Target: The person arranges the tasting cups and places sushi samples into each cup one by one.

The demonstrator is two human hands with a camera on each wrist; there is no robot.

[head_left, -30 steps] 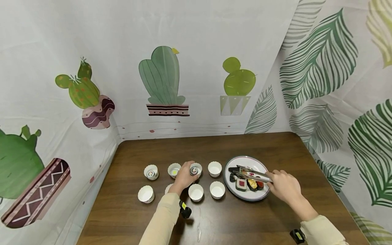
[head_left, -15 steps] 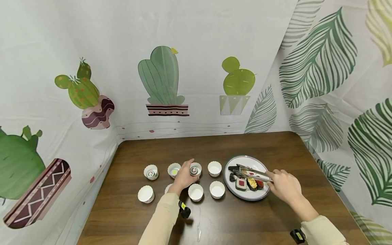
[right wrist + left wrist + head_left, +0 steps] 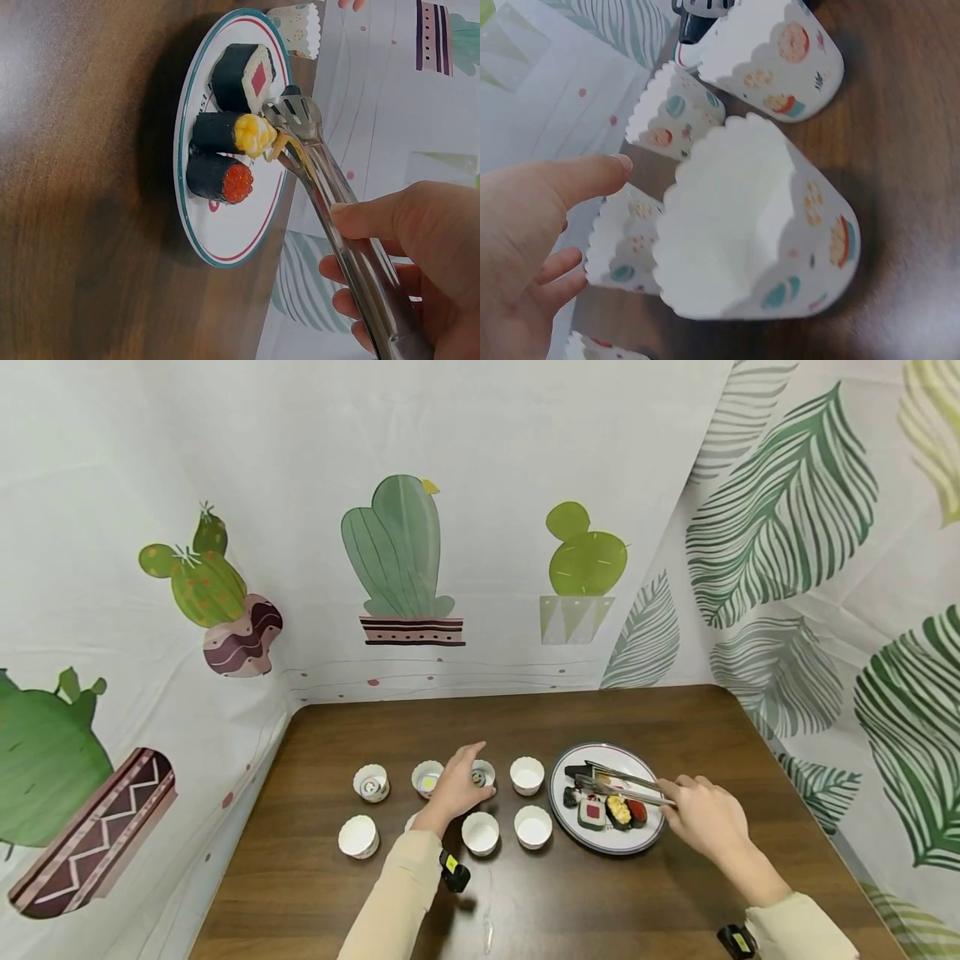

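Metal tongs reached over sushi pieces on a round plate, lower right of centre in the head view, gripped by the right hand. The left hand, thumb and fingers spread, was at a scalloped cup, lower centre.

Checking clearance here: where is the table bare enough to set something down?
Bare tabletop lies in front of the plate, and behind the baking cups as far as the cactus-print backdrop. Crowded: among those cups, by the left hand; on the plate, with sushi and tongs.
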